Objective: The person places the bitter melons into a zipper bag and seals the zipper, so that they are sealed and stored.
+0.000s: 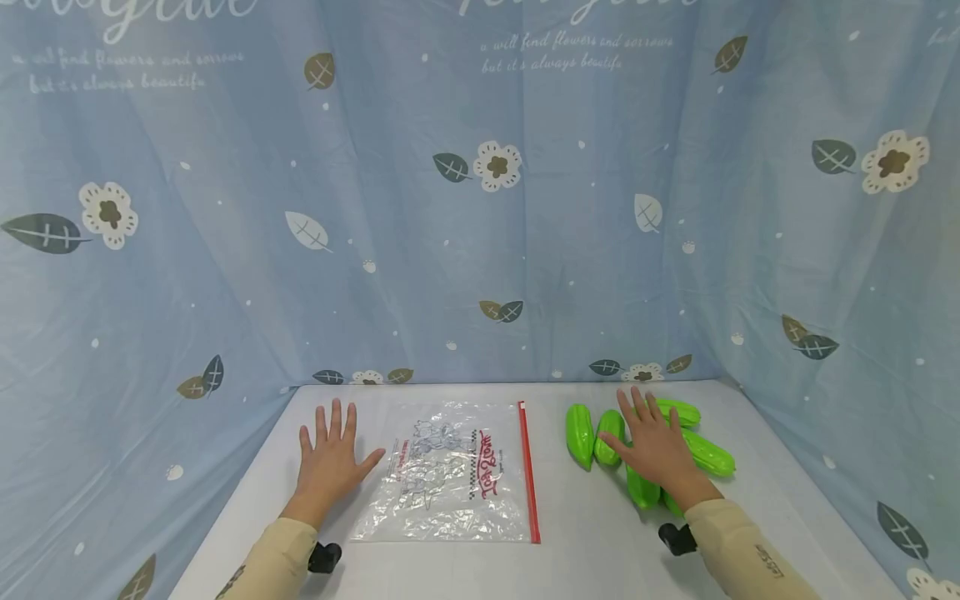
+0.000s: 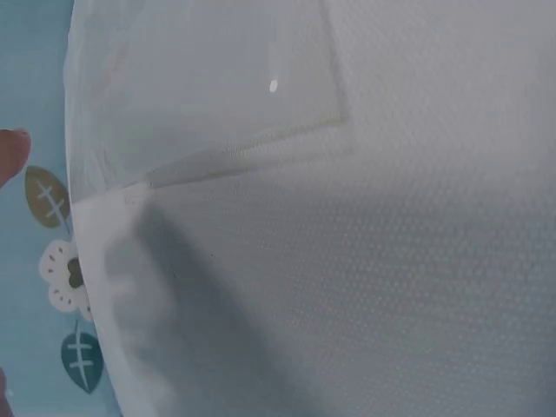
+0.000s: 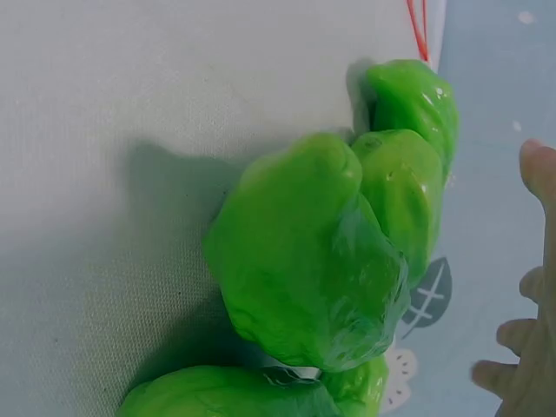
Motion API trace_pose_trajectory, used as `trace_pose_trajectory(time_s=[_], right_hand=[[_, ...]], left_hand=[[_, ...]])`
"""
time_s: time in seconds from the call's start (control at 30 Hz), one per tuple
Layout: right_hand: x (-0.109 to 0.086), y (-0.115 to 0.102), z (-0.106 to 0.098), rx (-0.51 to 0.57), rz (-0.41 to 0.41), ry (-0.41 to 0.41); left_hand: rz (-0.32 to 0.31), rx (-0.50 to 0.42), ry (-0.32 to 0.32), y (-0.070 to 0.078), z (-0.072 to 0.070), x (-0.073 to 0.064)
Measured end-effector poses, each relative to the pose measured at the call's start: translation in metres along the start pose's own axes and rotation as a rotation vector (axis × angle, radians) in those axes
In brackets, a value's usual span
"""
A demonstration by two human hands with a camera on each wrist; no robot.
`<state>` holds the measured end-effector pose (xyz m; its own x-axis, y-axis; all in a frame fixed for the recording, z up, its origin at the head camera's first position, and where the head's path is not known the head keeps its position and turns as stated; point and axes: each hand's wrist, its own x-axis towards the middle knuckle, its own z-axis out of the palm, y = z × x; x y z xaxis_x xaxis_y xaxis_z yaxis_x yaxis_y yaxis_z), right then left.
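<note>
A clear plastic zip bag [image 1: 450, 521] with a red edge strip [image 1: 529, 475] and red and black print lies flat on the white table. To its left is my left hand [image 1: 328, 462], fingers spread and straight, holding nothing; only a fingertip [image 2: 13, 155] shows in the left wrist view. Several glossy, bright green, elongated vegetable-like things [image 1: 580, 435] lie right of the bag. My right hand [image 1: 660, 443] is spread over them, partly hiding them in the head view. In the right wrist view its fingers [image 3: 512, 334] look apart from the green things [image 3: 304, 252].
A white table [image 1: 480, 575] carries everything. Blue curtain [image 1: 405, 167] with leaf and flower prints hangs behind it and along both sides. A black wrist device [image 1: 324, 557] sits on the left wrist, another black device [image 1: 677, 539] on the right.
</note>
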<state>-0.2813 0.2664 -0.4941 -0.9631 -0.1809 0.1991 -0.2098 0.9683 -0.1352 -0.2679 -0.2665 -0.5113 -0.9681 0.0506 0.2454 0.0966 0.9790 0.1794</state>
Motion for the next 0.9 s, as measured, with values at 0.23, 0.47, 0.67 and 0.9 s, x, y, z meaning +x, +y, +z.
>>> trace_pose_trajectory(time_s=[0.23,0.47,0.67,0.9], right_hand=[[-0.002,-0.004,0.000,0.026,-0.030,0.027],[-0.005,-0.011,-0.001,0.063,-0.038,0.061],[-0.006,-0.015,0.000,0.150,-0.016,0.056],[-0.008,-0.026,-0.002,0.228,-0.028,0.033]], left_hand=[[0.014,0.029,0.020,-0.001,0.001,0.000],[0.024,0.002,0.087,-0.001,0.006,0.000],[-0.028,-0.109,0.064,0.004,0.006,-0.004],[-0.038,-0.140,0.058,0.005,0.010,-0.006]])
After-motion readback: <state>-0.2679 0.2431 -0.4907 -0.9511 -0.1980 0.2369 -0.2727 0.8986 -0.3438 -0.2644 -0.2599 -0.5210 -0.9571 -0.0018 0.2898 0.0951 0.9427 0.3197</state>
